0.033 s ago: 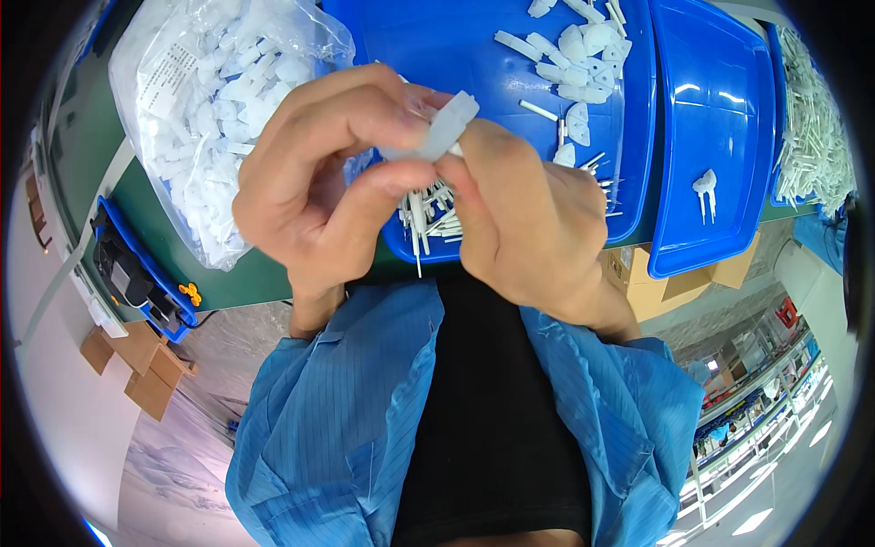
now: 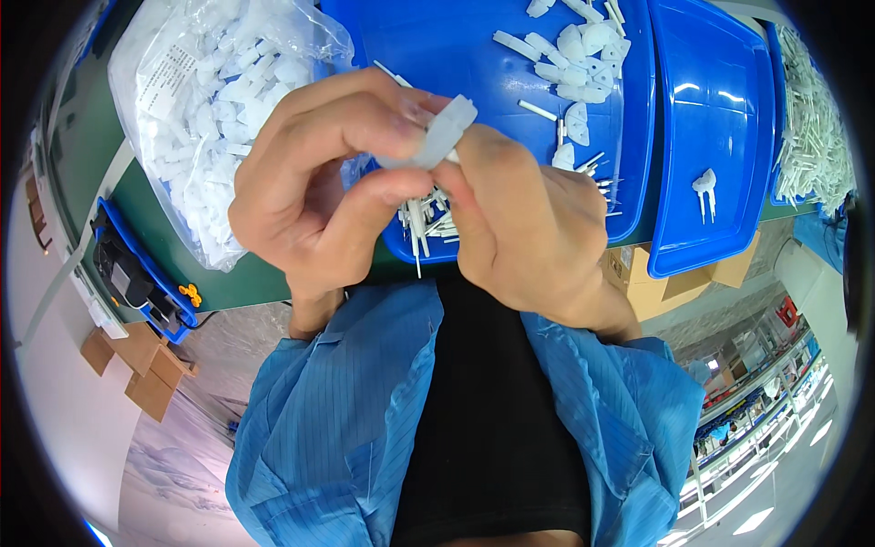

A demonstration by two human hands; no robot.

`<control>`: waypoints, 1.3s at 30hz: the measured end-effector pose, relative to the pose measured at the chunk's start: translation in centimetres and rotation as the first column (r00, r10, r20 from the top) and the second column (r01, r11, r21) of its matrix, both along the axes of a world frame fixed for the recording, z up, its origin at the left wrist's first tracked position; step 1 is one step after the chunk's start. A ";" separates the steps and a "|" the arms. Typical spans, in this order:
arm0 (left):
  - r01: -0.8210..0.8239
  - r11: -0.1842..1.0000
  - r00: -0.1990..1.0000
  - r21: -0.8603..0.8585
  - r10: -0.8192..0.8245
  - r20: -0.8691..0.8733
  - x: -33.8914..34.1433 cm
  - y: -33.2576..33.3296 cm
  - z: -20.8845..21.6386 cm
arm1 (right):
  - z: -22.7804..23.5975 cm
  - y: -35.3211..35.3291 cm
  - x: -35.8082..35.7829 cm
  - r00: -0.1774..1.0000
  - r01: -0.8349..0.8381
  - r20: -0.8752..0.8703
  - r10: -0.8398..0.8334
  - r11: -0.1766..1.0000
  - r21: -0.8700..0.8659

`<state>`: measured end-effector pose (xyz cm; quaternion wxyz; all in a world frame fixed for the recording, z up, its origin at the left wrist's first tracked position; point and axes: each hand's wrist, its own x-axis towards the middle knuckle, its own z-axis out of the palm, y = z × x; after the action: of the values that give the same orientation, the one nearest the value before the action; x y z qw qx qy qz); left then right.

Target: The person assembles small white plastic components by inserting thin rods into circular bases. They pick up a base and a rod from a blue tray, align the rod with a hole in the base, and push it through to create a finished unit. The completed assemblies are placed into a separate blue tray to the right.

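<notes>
Blue tray (image 2: 483,55) at twelve o'clock, bag of white parts (image 2: 210,118) at ten. White plastic piece (image 2: 437,137) pinched between left hand (image 2: 319,191) and right hand (image 2: 529,228), both grips clenched on it.

Green bench (image 2: 109,164): blue trays (image 2: 474,55), parts bag (image 2: 210,100).

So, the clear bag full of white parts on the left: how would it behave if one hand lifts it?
The bag would probably sag and change shape, since its thin film is crumpled around loose white parts. It looks fairly light for its bulk, as the parts are small plastic pieces. Its glossy film may be slippery, and the top seems open, so parts might spill.
</notes>
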<state>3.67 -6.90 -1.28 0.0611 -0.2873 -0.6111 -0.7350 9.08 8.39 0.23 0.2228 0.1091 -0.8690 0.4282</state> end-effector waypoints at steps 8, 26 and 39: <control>-0.003 0.978 0.989 -0.211 -0.028 -0.147 -0.3 -0.7 1.4 | -0.4 3.2 -1.0 0.960 -0.281 0.000 0.281 0.960 -0.008; -0.189 0.923 0.802 -0.335 -0.051 -0.595 -0.8 0.0 0.3 | 0.9 3.3 -0.3 0.850 -0.067 0.388 0.356 0.804 -0.591; -0.090 0.919 0.874 -0.384 -0.112 -0.473 0.9 0.0 0.8 | 2.1 4.0 -0.1 0.686 0.112 0.570 0.453 0.708 -0.697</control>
<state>4.62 -6.87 -0.46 0.1494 -0.4725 -0.7094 -0.5011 8.94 12.34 2.29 -0.1489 -0.0663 -0.6475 0.7444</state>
